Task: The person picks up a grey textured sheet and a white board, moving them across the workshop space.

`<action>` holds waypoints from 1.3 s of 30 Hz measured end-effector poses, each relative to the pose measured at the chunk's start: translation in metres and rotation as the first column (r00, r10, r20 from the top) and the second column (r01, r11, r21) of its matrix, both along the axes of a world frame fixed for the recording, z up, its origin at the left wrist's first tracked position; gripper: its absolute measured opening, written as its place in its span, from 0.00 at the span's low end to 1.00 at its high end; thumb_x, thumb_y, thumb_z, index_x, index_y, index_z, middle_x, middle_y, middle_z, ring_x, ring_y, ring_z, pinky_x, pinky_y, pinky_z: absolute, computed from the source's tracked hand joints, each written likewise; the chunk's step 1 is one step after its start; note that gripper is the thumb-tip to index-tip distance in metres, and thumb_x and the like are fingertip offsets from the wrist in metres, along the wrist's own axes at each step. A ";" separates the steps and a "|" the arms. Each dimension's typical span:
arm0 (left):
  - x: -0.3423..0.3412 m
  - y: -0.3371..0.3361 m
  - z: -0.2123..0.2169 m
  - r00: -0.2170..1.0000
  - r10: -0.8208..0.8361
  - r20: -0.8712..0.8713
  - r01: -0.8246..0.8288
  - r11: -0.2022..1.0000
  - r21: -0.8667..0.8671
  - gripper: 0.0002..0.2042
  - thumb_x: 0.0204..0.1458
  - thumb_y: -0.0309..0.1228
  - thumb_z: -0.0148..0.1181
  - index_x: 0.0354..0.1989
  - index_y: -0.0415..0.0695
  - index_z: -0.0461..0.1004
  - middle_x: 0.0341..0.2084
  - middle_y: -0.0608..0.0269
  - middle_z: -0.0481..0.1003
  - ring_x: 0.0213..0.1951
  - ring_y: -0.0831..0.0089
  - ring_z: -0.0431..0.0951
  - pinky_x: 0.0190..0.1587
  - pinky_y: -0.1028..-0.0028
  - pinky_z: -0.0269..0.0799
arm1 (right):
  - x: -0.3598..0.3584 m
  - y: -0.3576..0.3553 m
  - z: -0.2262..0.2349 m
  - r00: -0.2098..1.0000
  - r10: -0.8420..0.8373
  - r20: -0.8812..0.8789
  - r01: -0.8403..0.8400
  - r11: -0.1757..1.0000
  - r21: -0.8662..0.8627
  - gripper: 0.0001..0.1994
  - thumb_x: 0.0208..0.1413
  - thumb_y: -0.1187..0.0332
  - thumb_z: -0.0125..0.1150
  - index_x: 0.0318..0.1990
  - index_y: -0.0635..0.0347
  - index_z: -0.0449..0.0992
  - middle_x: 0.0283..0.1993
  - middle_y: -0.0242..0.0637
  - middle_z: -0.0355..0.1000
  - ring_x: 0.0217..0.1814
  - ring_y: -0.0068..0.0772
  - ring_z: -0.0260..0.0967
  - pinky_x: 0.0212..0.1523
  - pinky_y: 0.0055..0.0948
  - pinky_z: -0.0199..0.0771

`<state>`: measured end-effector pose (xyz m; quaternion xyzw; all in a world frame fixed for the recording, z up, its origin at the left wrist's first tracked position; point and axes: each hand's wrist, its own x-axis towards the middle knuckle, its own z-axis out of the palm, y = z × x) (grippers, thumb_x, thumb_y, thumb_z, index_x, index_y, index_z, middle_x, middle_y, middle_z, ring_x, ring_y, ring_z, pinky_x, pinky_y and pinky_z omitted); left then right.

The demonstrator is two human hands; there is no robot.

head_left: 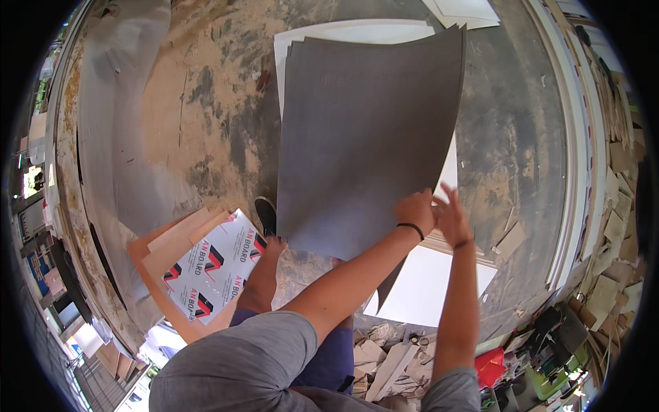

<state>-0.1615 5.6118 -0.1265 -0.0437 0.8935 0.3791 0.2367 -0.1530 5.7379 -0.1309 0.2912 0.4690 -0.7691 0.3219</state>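
Note:
My left hand [415, 209], with a black band at the wrist, grips the lower right corner of a stack of several thin grey sheets [364, 130]. The sheets are lifted off the floor and bow toward me, their far edges fanned apart at the top. Just right of that corner, my right hand [453, 216] has its fingers spread and touches the sheets' edge. White sheets [343, 31] lie on the floor under the grey stack. My foot in a black shoe [266, 214] stands at the stack's lower left corner.
A white board [432, 288] lies below my hands. Left of my leg are a printed white panel [213, 264] and brown boards [171, 240]. Offcuts [384, 357] lie near my feet, wood scraps [618, 206] pile at the right, and a long white rail [576, 137] runs beside them.

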 end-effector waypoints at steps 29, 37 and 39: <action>0.050 -0.378 -0.251 0.782 0.480 0.397 -0.450 0.876 -0.172 0.47 0.38 0.57 0.56 0.59 0.33 0.46 0.57 0.42 0.51 0.59 0.54 0.52 0.58 0.63 0.51 | -0.030 0.016 -0.090 0.980 0.020 0.200 -0.142 0.772 0.619 0.19 0.48 0.72 0.54 0.49 0.68 0.63 0.45 0.43 0.67 0.44 0.38 0.66 0.43 0.33 0.67; 0.041 -0.392 -0.253 0.723 0.443 0.531 -0.575 0.812 0.106 0.28 0.41 0.44 0.60 0.45 0.32 0.66 0.41 0.47 0.70 0.44 0.60 0.69 0.48 0.69 0.62 | -0.003 0.021 -0.100 0.992 0.128 0.002 -0.099 0.758 0.645 0.15 0.46 0.76 0.53 0.44 0.70 0.66 0.40 0.41 0.69 0.42 0.34 0.67 0.43 0.29 0.65; 0.038 -0.391 -0.241 0.775 0.441 0.453 -0.532 0.842 0.090 0.25 0.43 0.42 0.59 0.43 0.33 0.68 0.38 0.50 0.71 0.41 0.62 0.71 0.44 0.68 0.64 | -0.003 0.022 -0.101 0.978 0.209 -0.009 -0.137 0.671 0.728 0.16 0.45 0.73 0.54 0.43 0.71 0.67 0.39 0.40 0.70 0.41 0.33 0.67 0.43 0.29 0.65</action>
